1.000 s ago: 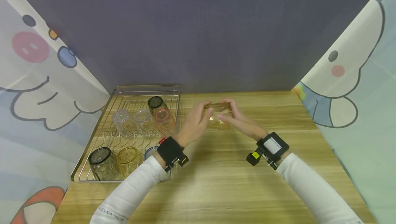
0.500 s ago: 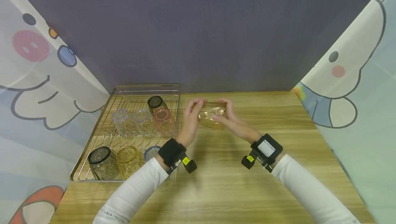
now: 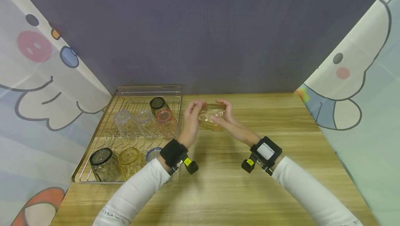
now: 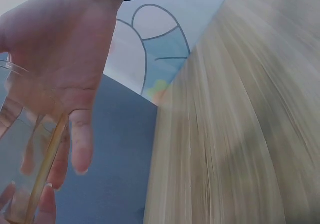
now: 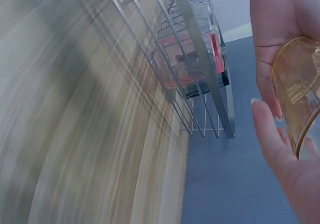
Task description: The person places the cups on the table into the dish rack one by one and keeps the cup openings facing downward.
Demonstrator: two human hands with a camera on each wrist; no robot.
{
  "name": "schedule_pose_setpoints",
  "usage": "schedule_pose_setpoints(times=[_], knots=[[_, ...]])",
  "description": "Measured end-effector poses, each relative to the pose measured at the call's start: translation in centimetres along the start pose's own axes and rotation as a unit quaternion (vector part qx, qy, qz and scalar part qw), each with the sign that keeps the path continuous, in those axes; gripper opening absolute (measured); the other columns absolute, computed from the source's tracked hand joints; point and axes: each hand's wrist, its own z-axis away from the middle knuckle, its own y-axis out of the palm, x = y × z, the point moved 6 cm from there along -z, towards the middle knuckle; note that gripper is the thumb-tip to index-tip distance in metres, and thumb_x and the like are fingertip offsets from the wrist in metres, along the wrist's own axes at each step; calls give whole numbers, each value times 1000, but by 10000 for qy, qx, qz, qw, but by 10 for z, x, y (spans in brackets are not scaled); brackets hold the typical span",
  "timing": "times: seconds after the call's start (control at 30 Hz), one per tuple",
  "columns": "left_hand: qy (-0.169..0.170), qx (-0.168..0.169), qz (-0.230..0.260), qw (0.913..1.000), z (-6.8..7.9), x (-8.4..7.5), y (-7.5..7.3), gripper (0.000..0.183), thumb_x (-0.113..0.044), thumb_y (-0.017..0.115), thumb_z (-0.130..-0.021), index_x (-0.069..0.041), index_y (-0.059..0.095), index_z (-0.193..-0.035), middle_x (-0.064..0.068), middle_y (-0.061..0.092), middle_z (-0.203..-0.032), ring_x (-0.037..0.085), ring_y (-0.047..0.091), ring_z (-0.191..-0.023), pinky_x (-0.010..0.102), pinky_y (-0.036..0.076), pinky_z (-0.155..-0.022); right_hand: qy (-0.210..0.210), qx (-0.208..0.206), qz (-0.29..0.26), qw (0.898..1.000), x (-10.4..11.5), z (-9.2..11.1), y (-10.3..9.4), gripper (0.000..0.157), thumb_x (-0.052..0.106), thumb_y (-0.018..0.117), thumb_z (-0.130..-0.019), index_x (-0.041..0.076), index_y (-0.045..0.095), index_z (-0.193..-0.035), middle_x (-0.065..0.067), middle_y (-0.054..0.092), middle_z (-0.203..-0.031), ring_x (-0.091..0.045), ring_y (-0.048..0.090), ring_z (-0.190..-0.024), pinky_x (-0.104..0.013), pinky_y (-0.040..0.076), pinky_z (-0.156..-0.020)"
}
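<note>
A clear amber glass [image 3: 211, 114] lies sideways in the air between both hands over the wooden table. My left hand [image 3: 190, 120] grips its left end, with the thumb on the near side. At the other end my right hand [image 3: 232, 123] holds the glass, thumb across the front and fingers behind. The right wrist view shows the amber wall and rim of the glass [image 5: 300, 83] between the right hand's thumb and fingers. In the left wrist view, fingers show through the transparent glass [image 4: 30, 149]. Its far side is partly hidden by the hands.
A wire drying rack [image 3: 137, 88] stands on the left of the table [image 3: 250, 191]. Upside-down glasses fill it: dark ones [image 3: 104, 163], a yellow one [image 3: 129, 163], a pink one [image 3: 165, 120], a blue-rimmed one [image 3: 153, 153] and clear ones [image 3: 125, 122]. A dark wall [image 3: 203, 38] closes the back.
Both hands have shifted a little left with the amber glass. The left hand has turned more upright around the glass's end. The racked glasses have stayed in place.
</note>
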Motion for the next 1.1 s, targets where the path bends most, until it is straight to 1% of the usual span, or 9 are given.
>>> schedule_pose_setpoints(times=[0.17, 0.3, 0.4, 0.47, 0.57, 0.67, 0.77, 0.97, 1.1], knots=[[-114, 44, -27, 9999, 0, -1, -3, 35, -25, 39, -105, -1, 58, -121, 12, 59, -122, 24, 54, -117, 44, 36, -112, 38, 104, -111, 9999, -2, 2, 2, 70, 46, 51, -98, 33, 6, -150, -9, 16, -153, -36, 42, -132, -50, 44, -103], [-297, 102, -300, 9991, 1, -3, -8, 38, -31, 39, -104, -5, 59, -124, 8, 58, -126, 22, 49, -125, 48, 29, -116, -46, 222, -179, 9996, -1, 3, 4, 77, 43, 54, -97, 34, 1, -152, -10, 15, -154, -38, 38, -134, -45, 46, -98], [-210, 50, -306, 9993, -1, -8, -11, 38, -29, 39, -104, -4, 59, -124, 7, 60, -121, 22, 51, -121, 46, 31, -115, -66, 295, -329, 9990, -1, 3, 6, 84, 40, 56, -96, 31, -4, -154, -11, 15, -154, -38, 35, -138, -49, 46, -101], [-56, 5, -190, 9998, -4, -12, -13, 36, -27, 39, -104, -2, 59, -122, 6, 60, -116, 21, 53, -116, 43, 34, -113, -63, 329, -448, 9984, -1, 3, 7, 88, 40, 58, -96, 29, -7, -155, -12, 15, -154, -38, 35, -138, -52, 46, -104], [141, -70, -89, 9998, -8, -18, -17, 33, -24, 38, -104, -2, 59, -118, 2, 60, -109, 19, 54, -109, 38, 36, -109, -88, 379, -557, 9977, -2, 4, 7, 92, 39, 60, -95, 27, -9, -155, -13, 16, -155, -38, 36, -137, -51, 48, -103], [225, -136, -52, 9996, -11, -22, -21, 31, -23, 38, -105, -3, 59, -115, -2, 58, -105, 16, 54, -106, 35, 37, -107, -113, 445, -574, 9973, -4, 3, 7, 91, 38, 60, -96, 29, -7, -156, -13, 17, -156, -37, 37, -136, -46, 51, -100], [250, -209, -14, 9995, -14, -26, -25, 30, -22, 40, -105, -3, 61, -114, -3, 59, -102, 16, 55, -104, 34, 38, -106, -85, 529, -553, 9970, -6, 3, 8, 89, 38, 59, -96, 31, -6, -156, -12, 17, -157, -37, 38, -136, -46, 50, -100], [300, -258, -8, 9992, -19, -35, -33, 31, -22, 39, -105, -1, 60, -113, -4, 59, -101, 14, 54, -103, 35, 36, -107, 29, 670, -381, 9970, -12, 4, 10, 84, 38, 57, -98, 31, -3, -157, -12, 20, -159, -36, 39, -137, -50, 46, -105], [251, -334, 0, 9991, -23, -40, -43, 29, -24, 38, -107, -5, 60, -112, -5, 59, -103, 13, 54, -103, 33, 37, -105, 105, 710, -276, 9970, -15, 4, 9, 81, 39, 56, -98, 31, 0, -156, -11, 24, -157, -37, 38, -139, -55, 40, -110]])
